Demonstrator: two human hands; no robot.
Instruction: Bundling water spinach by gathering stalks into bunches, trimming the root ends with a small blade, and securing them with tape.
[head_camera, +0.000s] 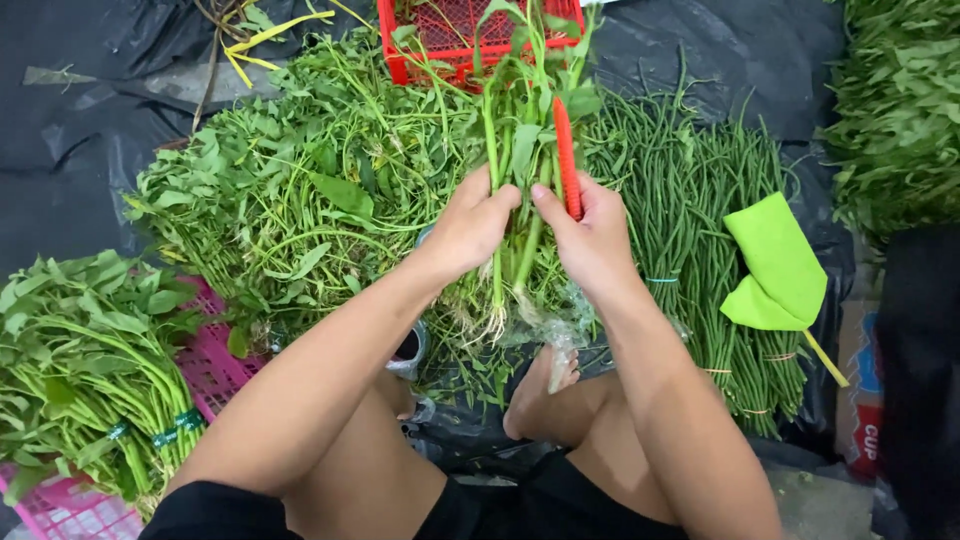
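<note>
My left hand grips a bunch of leafy green stalks around its stems. The bunch stands upright, its pale roots hanging below my hands. My right hand holds the same bunch from the right side, with a red strip held up along the stalks. Under the bunch lies a loose heap of the same greens.
Long beans in tied bundles lie to the right, a folded green cloth on them. Tied green bundles rest on a pink crate at left. A red crate stands behind. Black sheeting covers the ground.
</note>
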